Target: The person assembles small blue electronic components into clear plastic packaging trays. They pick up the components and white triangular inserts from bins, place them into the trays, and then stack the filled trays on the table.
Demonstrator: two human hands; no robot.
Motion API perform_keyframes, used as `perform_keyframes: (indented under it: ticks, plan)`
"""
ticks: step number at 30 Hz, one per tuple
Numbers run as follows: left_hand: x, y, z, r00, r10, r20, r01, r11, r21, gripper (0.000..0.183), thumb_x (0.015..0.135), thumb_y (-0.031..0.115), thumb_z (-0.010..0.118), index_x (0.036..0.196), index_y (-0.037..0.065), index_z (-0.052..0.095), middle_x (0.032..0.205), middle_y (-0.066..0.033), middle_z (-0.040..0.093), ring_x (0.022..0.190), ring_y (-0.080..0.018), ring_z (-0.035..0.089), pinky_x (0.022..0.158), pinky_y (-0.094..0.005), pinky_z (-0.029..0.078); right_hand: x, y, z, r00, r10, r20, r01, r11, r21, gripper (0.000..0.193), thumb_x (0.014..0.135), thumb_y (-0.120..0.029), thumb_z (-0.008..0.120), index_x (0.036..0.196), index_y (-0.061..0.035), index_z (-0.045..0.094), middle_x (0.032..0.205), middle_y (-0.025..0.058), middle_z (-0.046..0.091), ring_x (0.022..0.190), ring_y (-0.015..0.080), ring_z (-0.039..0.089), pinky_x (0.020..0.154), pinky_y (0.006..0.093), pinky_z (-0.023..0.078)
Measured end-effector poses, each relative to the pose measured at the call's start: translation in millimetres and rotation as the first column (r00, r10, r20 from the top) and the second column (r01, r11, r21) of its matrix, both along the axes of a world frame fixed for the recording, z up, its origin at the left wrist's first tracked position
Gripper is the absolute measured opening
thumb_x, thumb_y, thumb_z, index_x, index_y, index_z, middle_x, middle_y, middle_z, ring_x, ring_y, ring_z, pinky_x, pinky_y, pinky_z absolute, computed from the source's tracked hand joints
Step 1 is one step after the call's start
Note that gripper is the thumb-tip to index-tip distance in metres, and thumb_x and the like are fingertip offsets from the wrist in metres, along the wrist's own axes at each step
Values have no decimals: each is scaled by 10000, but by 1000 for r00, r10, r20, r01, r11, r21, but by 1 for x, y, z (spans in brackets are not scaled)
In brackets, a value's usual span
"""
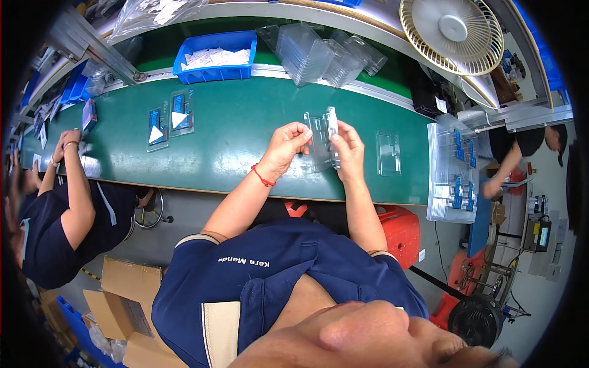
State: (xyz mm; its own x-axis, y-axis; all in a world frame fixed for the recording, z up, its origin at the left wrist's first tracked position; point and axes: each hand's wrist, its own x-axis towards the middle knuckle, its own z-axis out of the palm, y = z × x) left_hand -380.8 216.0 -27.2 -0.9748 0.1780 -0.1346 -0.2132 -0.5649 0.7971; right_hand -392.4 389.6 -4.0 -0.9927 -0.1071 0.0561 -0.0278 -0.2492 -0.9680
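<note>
My left hand (287, 147) and my right hand (348, 150) both hold a clear plastic blister shell (323, 136) above the green conveyor belt (239, 132). The shell is hinged and partly spread between the two hands. The left fingers pinch its left edge and the right fingers grip its right side. A red cord circles my left wrist. Another clear blister shell (389, 153) lies flat on the belt just to the right of my right hand.
Two packed blister packs with blue cards (169, 123) lie on the belt at left. A blue bin (215, 56) and stacked clear shells (319, 54) sit behind. A stack of packs (454, 172) stands at right. Another person's arm (76, 184) works at left; a fan (452, 34) is above.
</note>
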Motion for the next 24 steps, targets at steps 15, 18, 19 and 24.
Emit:
perform_keyframes:
  ticks: [15, 18, 19, 24]
  plan:
    - [16, 11, 30, 994, 8, -108, 5, 993, 121, 118, 887, 57, 659, 984, 25, 600, 852, -53, 632, 658, -110, 619, 464, -206, 515, 20, -6, 14, 990, 134, -52, -131, 989, 64, 551, 818, -76, 731, 1319, 17, 520, 1231, 96, 517, 927, 90, 500, 734, 208, 478]
    - [18, 17, 23, 991, 52, -120, -27, 979, 204, 119, 878, 35, 659, 990, 4, 635, 902, -65, 642, 719, -126, 632, 492, -215, 524, 26, -6, 21, 984, 128, -121, -115, 987, 110, 484, 852, -96, 700, 1293, 30, 547, 1287, 124, 496, 1094, 172, 514, 884, 283, 478]
    - [19, 20, 23, 991, 74, -113, -45, 970, 239, 117, 874, 27, 658, 987, -5, 659, 942, -74, 641, 737, -135, 634, 509, -219, 528, 26, -6, 20, 984, 140, -108, -133, 988, 77, 477, 862, -107, 691, 1295, 30, 546, 1289, 124, 496, 1103, 178, 515, 906, 293, 468]
    - [24, 32, 30, 983, 141, -118, -100, 948, 301, 110, 888, 5, 630, 980, -27, 681, 978, -79, 616, 731, -147, 630, 538, -225, 527, 30, -8, 19, 980, 185, -75, -190, 980, -53, 434, 918, -171, 628, 1292, 34, 547, 1279, 108, 500, 1011, 148, 542, 843, 265, 468]
